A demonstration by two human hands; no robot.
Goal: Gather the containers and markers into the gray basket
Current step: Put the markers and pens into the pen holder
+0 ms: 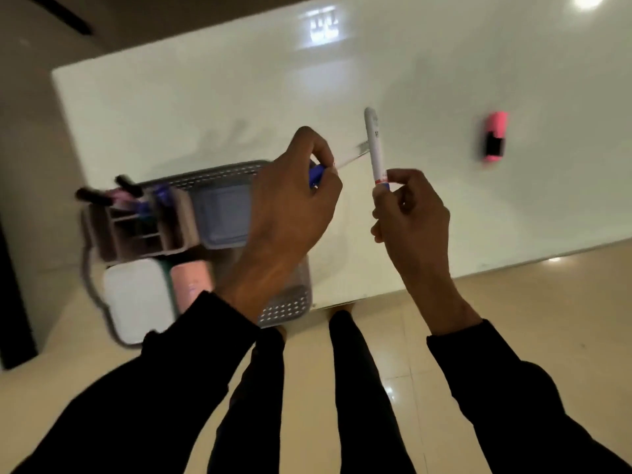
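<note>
The gray perforated basket (219, 172) stands at the near left of the white table (205, 97). Inside it are a divided pink organizer (136, 230) with dark-capped markers (128, 186), a blue-gray container (222, 215), a white container (136, 295) and a pink container (189, 282). My left hand (287, 213) hovers over the basket's right side, shut on a blue-capped pen (316, 174) with a clear barrel. My right hand (407, 213) holds a white marker (374, 145) upright above the table. A pink highlighter (494, 136) lies alone at the right.
The table's near edge runs just past the basket, with beige tiled floor (513, 302) below. My legs in dark trousers (355, 371) stand close to that edge. A dark panel (13, 302) stands at the far left.
</note>
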